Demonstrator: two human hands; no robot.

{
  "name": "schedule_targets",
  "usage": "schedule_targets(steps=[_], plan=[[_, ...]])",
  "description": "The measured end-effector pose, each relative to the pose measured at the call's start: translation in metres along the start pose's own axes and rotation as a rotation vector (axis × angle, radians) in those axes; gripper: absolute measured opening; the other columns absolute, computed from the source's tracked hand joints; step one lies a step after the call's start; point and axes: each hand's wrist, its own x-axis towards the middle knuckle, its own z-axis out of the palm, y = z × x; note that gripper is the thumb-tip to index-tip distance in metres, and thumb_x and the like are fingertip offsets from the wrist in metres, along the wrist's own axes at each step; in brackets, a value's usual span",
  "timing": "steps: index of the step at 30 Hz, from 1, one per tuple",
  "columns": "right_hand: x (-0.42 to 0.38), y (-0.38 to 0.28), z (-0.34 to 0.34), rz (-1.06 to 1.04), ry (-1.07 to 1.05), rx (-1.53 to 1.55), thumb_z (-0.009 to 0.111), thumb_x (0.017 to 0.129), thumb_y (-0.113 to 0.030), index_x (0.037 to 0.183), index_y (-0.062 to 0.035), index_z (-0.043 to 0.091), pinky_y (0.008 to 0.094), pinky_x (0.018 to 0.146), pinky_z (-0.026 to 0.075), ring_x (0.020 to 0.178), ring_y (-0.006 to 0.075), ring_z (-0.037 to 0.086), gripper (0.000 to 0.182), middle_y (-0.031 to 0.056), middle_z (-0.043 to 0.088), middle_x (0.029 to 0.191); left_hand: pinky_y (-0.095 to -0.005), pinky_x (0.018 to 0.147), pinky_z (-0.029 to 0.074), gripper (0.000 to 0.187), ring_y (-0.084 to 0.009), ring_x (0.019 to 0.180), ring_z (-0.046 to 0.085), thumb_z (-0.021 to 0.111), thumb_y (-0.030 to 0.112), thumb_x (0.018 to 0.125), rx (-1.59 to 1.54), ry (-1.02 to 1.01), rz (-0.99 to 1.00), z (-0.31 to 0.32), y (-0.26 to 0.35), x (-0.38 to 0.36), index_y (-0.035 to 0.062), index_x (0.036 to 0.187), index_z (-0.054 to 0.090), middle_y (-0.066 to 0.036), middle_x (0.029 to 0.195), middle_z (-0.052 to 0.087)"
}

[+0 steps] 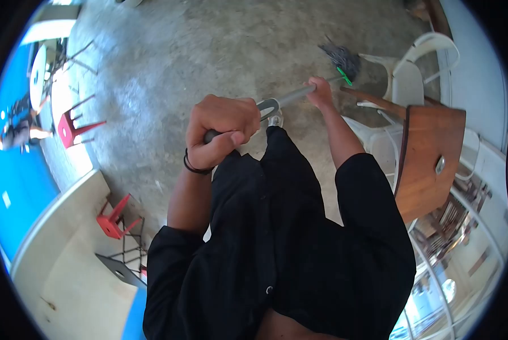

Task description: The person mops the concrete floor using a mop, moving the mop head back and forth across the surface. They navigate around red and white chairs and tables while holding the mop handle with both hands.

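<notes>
A mop (295,96) with a pale grey handle slants across in front of my body. My left hand (223,122) is closed around the dark grip at its upper end, beside an oval loop in the handle. Farther down the shaft, my right hand (320,92) is wrapped round it, with the arm stretched out to the right. The mop's green clamp (344,76) and dark grey strands (341,59) lie on the concrete floor, close to the legs of a white chair (407,82).
A wooden table (432,161) stands at my right among white chairs. On the left are a red stool (68,129), another red stool (111,225) and a low pale wall (67,226). A person (24,136) is at the far left. Concrete floor (208,51) stretches ahead.
</notes>
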Motion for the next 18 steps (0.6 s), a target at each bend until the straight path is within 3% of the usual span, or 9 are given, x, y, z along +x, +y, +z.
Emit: schedule_targets(steps=[2,3,8,11,18], plan=[[-0.006,-0.017,0.022,-0.045,-0.081,0.086,0.072,0.08,-0.02,0.069,-0.0025,0.053,0.0501,0.072,0.048,0.081,0.0413,0.06,0.027,0.0185,0.061,0.077,-0.0387,0.056,0.04,0.031,-0.0258,0.048,0.047,0.06,0.014,0.076,0.094,0.081,-0.033,0.012,0.016,-0.013,-0.0007,0.054,0.044,-0.01,0.052,0.048],[0.009,-0.032,0.014,-0.106,-0.063,-0.054,0.072,0.079,-0.02,0.069,-0.0027,0.053,0.0502,0.072,0.048,0.081,0.0413,0.06,0.027,0.0185,0.061,0.076,-0.0387,0.056,0.04,0.031,-0.0259,0.048,0.047,0.06,0.014,0.076,0.008,0.126,0.111,-0.035,0.012,-0.057,-0.0007,0.054,0.044,-0.01,0.052,0.048],[0.013,-0.175,0.145,-0.366,-0.179,0.06,0.072,0.079,-0.02,0.069,-0.0039,0.055,0.0501,0.071,0.047,0.08,0.0408,0.06,0.026,0.0177,0.061,0.075,-0.0394,0.054,0.04,0.031,-0.026,0.046,0.047,0.06,0.014,0.076,0.228,0.262,0.18,-0.084,0.121,-0.167,-0.0009,0.054,0.044,-0.009,0.052,0.047],[0.009,-0.272,0.224,-0.574,-0.231,0.082,0.072,0.08,-0.022,0.068,-0.0048,0.056,0.0495,0.071,0.049,0.08,0.04,0.061,0.026,0.017,0.061,0.074,-0.0385,0.05,0.043,0.034,-0.0222,0.041,0.045,0.058,0.02,0.081,0.418,0.382,0.29,-0.103,0.177,-0.237,0.0073,0.054,0.041,-0.006,0.05,0.045],[-0.067,-0.481,0.381,-0.791,-0.593,0.134,0.071,0.082,-0.025,0.069,-0.0071,0.061,0.0486,0.077,0.053,0.084,0.0384,0.065,0.024,0.0142,0.067,0.079,-0.0363,0.048,0.043,0.039,-0.0194,0.042,0.044,0.059,0.025,0.087,0.755,0.612,0.337,-0.086,0.275,-0.387,0.0087,0.057,0.042,-0.004,0.05,0.045]])
